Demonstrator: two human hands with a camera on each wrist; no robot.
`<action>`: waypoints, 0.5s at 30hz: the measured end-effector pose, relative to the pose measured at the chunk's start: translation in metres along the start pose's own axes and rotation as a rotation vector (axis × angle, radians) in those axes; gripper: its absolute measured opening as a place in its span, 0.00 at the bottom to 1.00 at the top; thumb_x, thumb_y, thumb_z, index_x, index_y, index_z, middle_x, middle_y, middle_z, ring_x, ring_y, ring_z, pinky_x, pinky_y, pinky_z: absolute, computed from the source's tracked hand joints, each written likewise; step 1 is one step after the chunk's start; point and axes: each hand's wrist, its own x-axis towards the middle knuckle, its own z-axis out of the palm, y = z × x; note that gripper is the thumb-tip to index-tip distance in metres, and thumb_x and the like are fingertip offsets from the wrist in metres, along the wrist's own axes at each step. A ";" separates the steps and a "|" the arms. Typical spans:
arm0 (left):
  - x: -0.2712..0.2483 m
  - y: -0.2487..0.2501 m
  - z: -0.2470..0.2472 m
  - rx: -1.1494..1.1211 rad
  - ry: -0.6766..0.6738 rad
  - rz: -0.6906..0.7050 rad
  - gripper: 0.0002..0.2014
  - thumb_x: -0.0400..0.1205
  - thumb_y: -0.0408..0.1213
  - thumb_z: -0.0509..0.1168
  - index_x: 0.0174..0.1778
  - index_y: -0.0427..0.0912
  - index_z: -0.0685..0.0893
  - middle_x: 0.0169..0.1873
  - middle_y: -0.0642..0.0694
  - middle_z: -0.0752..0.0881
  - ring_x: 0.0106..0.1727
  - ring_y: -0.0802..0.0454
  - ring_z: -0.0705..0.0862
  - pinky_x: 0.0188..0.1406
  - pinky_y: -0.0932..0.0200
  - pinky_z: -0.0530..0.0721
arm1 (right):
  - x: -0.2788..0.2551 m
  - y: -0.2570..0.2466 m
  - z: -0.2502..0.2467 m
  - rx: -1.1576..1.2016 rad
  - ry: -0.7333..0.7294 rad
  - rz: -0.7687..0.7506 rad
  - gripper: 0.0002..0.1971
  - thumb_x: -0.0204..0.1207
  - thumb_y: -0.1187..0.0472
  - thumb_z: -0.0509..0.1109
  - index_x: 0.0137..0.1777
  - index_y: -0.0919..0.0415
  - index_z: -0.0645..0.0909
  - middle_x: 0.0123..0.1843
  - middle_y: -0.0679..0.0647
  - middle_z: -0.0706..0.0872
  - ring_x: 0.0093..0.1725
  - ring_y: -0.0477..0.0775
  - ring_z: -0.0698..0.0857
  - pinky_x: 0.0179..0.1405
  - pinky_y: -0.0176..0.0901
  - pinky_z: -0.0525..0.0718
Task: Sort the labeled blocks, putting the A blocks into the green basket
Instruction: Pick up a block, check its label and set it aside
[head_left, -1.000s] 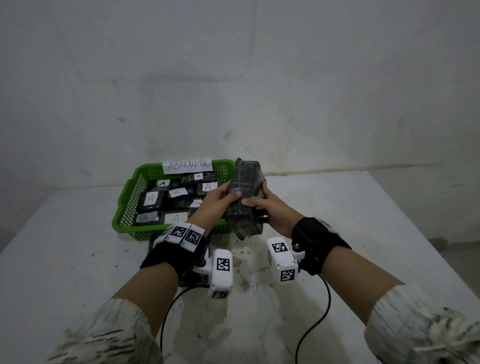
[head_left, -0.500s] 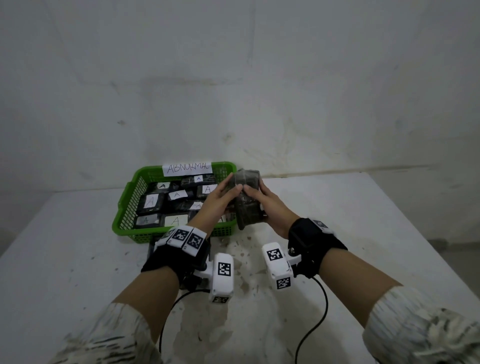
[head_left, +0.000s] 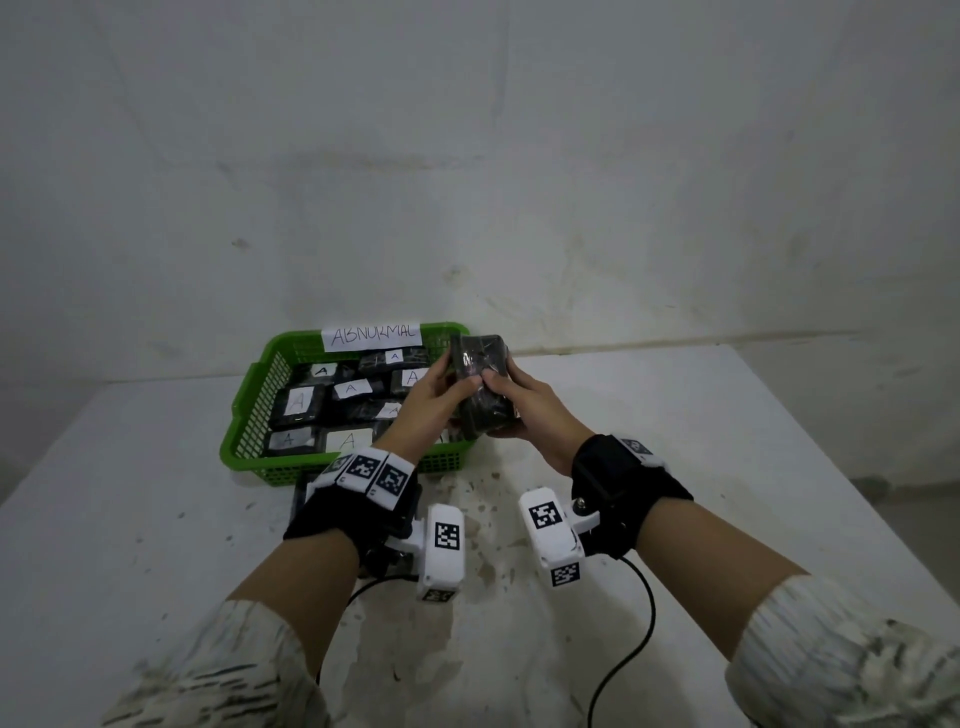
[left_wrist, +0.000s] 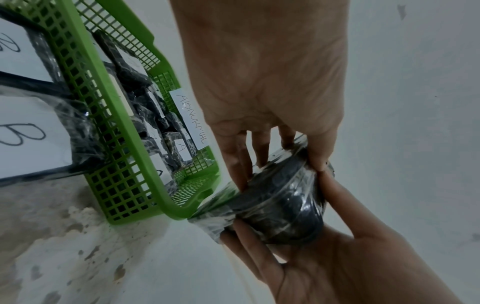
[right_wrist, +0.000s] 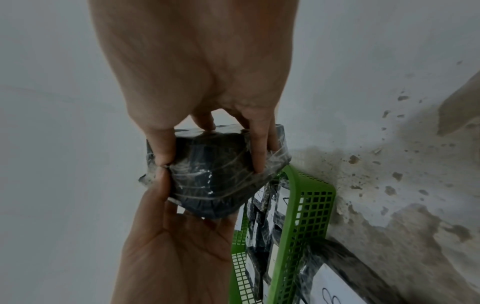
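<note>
Both hands hold one dark rectangular block wrapped in clear plastic film (head_left: 480, 387), lifted off the white stained tabletop (head_left: 727, 467) and standing on end just at the right-hand rim of the green plastic lattice basket (head_left: 249, 415), at about twelve o'clock from the wrists. The left hand (head_left: 428, 408) has its thumb and fingers curled round the block's left side, and the right hand (head_left: 530, 410) wraps its right side and underside; in the wrist views the two thumb tips meet on the film. No letter shows on the faces of the held block that can be seen. The basket sits at roughly eleven o'clock on the table, carries a white paper sign reading ABNORMAL (head_left: 375, 335) on its far wall, and holds several film-wrapped dark blocks with white paper A labels (head_left: 298, 402) lying flat. In the left wrist view, wrapped blocks with white B labels (left_wrist: 23, 133) lie on the table just outside the basket's near wall.
</note>
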 end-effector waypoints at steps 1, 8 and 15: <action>0.001 0.000 0.000 0.003 0.008 0.011 0.23 0.84 0.33 0.60 0.77 0.45 0.68 0.65 0.42 0.81 0.59 0.50 0.83 0.55 0.58 0.84 | 0.000 0.001 0.000 -0.014 -0.005 0.001 0.20 0.83 0.50 0.64 0.74 0.45 0.71 0.65 0.51 0.84 0.60 0.46 0.85 0.60 0.49 0.85; 0.003 -0.004 0.001 -0.041 0.011 -0.034 0.25 0.84 0.39 0.61 0.78 0.48 0.67 0.62 0.47 0.83 0.56 0.55 0.85 0.51 0.58 0.87 | 0.003 0.007 0.001 -0.067 0.031 -0.023 0.35 0.81 0.50 0.67 0.84 0.49 0.56 0.64 0.53 0.85 0.59 0.48 0.86 0.61 0.43 0.84; 0.004 0.011 -0.007 -0.101 0.153 -0.064 0.17 0.86 0.45 0.55 0.67 0.42 0.77 0.53 0.44 0.86 0.46 0.52 0.86 0.36 0.56 0.86 | -0.004 -0.004 -0.004 -0.402 0.029 -0.025 0.38 0.79 0.37 0.61 0.85 0.47 0.53 0.69 0.55 0.62 0.75 0.58 0.68 0.75 0.42 0.69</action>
